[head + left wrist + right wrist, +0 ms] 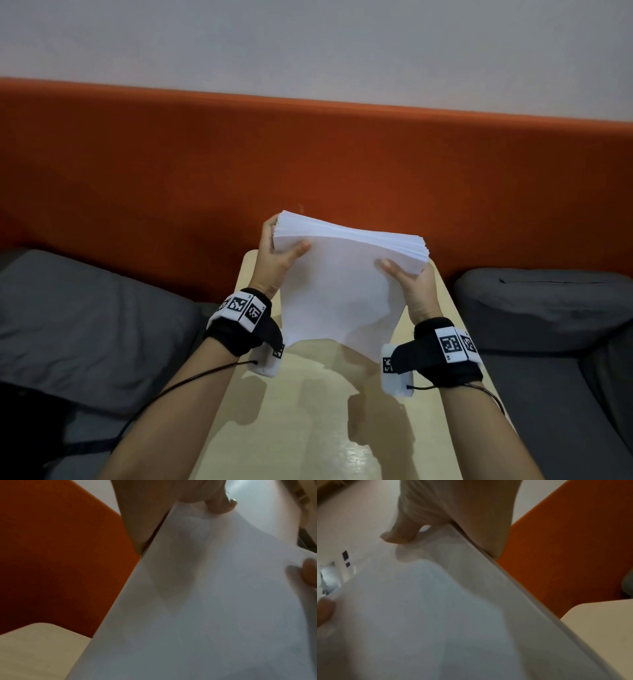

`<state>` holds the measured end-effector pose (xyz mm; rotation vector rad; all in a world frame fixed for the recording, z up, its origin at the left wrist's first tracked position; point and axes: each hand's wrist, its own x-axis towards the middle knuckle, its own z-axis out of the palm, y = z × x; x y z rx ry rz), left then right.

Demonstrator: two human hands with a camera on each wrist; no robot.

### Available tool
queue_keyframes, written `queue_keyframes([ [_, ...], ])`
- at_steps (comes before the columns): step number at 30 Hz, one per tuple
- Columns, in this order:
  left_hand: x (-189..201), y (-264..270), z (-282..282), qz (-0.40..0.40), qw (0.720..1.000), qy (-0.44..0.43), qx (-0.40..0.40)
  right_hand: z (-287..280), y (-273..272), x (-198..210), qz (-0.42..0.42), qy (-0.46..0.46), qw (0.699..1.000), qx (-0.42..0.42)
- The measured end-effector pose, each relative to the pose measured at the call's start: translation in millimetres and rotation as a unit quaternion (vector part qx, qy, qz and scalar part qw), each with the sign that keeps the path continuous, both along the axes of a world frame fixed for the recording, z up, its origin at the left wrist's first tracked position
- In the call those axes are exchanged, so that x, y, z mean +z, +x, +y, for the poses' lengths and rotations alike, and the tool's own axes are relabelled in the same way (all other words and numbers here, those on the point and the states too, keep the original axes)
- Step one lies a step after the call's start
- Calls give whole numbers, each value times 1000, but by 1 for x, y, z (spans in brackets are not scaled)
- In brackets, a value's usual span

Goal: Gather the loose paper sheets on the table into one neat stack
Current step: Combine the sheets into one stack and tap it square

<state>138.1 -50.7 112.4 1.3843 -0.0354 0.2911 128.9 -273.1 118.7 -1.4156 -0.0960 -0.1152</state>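
Observation:
A thick stack of white paper sheets (342, 284) is held upright on edge above the pale wooden table (308, 411), its top edge fanned slightly and its lower edge bowed above the tabletop. My left hand (279, 255) grips the stack's left side, thumb on the near face and fingers behind. On the other side my right hand (409, 279) does the same. In the left wrist view the paper stack (205, 601) fills the frame with my left hand's thumb (221, 505) on it. The right wrist view shows the paper stack (428, 608) under my right hand's thumb (399, 536).
The narrow table runs away from me to an orange padded backrest (308, 164). Grey cushions lie at the left (85, 325) and right (548, 308) of the table. A black cable (191, 380) trails from my left wristband.

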Motion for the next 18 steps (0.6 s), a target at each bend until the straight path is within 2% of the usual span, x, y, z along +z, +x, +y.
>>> queue_keyframes([
  [4,-3,1,-2,28,999,-25,-7,-1,-2,-4,6,1,1000,5],
  [8,-4,3,-2,57,998,1,-16,4,-2,-3,2,5,1000,-20],
  [13,3,5,-2,56,998,15,15,9,-6,3,-5,21,999,-43],
  [18,14,4,3,12,999,27,22,7,-4,14,-35,15,998,-43],
])
